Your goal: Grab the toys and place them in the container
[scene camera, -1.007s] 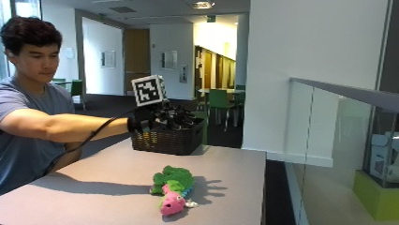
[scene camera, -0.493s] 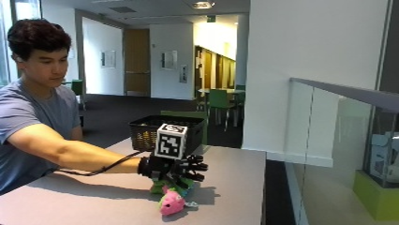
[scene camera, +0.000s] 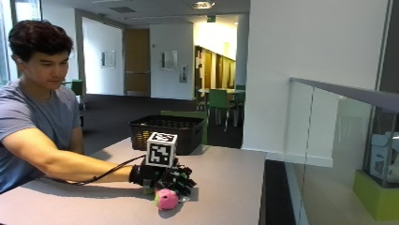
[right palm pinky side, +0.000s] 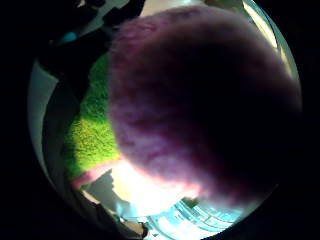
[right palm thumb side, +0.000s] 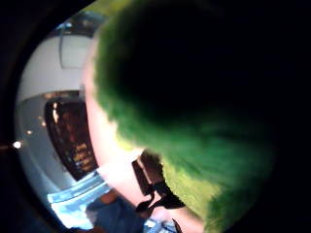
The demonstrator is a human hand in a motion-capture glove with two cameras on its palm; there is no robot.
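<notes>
A plush toy with a green body and a pink head (scene camera: 166,199) lies on the grey table (scene camera: 237,187) near its front edge. My gloved right hand (scene camera: 163,177) sits on top of it, fingers curled down over the green body, so only the pink head sticks out in front. The pink fur (right palm pinky side: 200,110) fills the little finger side palm view, with green fur (right palm pinky side: 92,130) beside it. Green fur (right palm thumb side: 194,121) fills most of the thumb side palm view. The black mesh basket (scene camera: 167,129) stands farther back on the table, apart from the hand.
The dark basket (right palm thumb side: 73,131) also shows past the toy in the thumb side palm view. Bare table surface lies between the toy and the basket and off to the right, up to the table's right edge (scene camera: 265,187).
My hand left the basket, came forward and down onto the plush toy, and now covers its green body with the fingers curled over it. The toy has stayed in its place.
</notes>
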